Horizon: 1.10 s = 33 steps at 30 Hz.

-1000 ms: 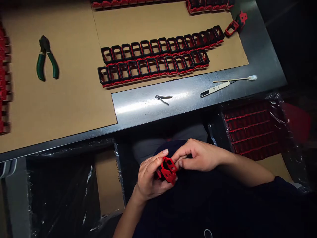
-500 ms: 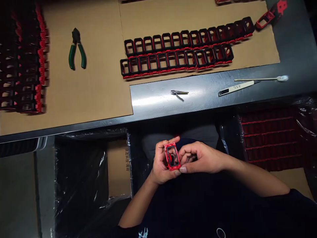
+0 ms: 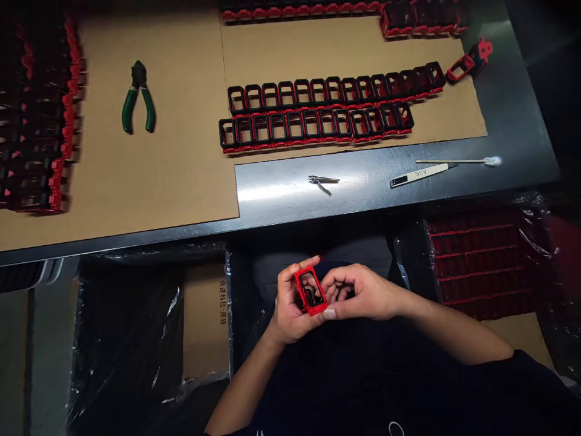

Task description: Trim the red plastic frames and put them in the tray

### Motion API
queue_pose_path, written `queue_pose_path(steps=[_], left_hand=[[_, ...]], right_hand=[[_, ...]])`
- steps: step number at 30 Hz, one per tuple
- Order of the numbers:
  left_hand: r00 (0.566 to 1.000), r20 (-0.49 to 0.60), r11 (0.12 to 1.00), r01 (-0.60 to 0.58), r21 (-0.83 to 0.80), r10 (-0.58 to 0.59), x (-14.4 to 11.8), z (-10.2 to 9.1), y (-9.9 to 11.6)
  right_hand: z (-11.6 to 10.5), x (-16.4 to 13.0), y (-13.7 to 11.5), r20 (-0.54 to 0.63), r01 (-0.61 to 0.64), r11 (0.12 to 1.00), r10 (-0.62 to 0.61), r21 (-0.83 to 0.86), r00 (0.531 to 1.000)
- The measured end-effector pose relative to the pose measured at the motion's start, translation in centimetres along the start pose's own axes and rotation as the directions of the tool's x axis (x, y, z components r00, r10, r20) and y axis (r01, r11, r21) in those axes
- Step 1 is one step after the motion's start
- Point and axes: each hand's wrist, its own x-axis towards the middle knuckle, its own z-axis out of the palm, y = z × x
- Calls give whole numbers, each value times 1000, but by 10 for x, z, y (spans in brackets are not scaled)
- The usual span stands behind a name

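A small red and black rectangular plastic frame is held over my lap, its opening facing up toward me. My left hand wraps round it from the left, thumb along the lower edge and a finger past the top. From the right, my right hand pinches the frame's lower right corner, with the thumb at the corner and the other fingers curled behind. Parts of the fingertips are hidden behind the frame. On the table beyond lie two rows of similar frames.
Green-handled cutting pliers lie on the cardboard sheet. Nail clippers, a white-handled blade tool and a cotton swab rest on the metal table edge. More frames are stacked at left. Plastic-lined boxes stand below.
The frame has turned slightly in my hands, its top tilting to the left. Both hands still hold it. The camera view has shifted, showing more of the table's far side.
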Motion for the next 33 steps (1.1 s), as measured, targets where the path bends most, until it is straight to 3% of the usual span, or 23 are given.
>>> queue_pose_path(steps=[6,10,12,14,16,18,20,22,24,25,26,27,30,33], left_hand=[[993,1,979,-115,170,116,1,-10,-1],[991,-27,975,-123,182,130,-1,-23,4],[990,-60,977,-118,178,130,-2,-30,11],[989,-95,978,-93,186,112,-1,-37,21],[992,-115,961,-27,275,61,0,-43,34],[991,-121,887,98,452,-48,0,-49,49],[978,-112,775,208,596,-176,-2,-57,62],[966,-114,727,250,640,-233,-8,-75,67],[935,-247,708,353,612,-253,-18,-104,62],[880,-383,677,465,571,-282,-24,-123,55],[743,-572,599,645,474,-347,-30,-142,45],[631,-681,533,745,401,-370,-37,-162,32],[365,-828,373,904,207,-425,-54,-212,-14],[178,-847,233,970,67,-500,-66,-235,-62]], right_hand=[[1,3,1,-92,14,999,-10,47,996],[0,6,2,-119,51,998,-46,41,992],[-1,7,-1,-124,108,994,-109,-15,986],[-2,8,-5,-103,202,964,-222,-174,970],[-3,12,-9,-26,319,843,-365,-433,931],[0,18,-14,102,427,621,-488,-657,867],[5,28,-17,244,504,412,-538,-759,807],[11,37,-20,351,550,293,-522,-782,777],[14,45,-20,390,548,253,-478,-797,787],[13,47,-19,376,523,256,-455,-813,807],[10,48,-17,340,480,269,-434,-835,835],[6,48,-14,289,427,290,-416,-856,862],[-12,45,1,123,273,369,-381,-888,916],[-24,40,17,11,173,433,-351,-884,936]])
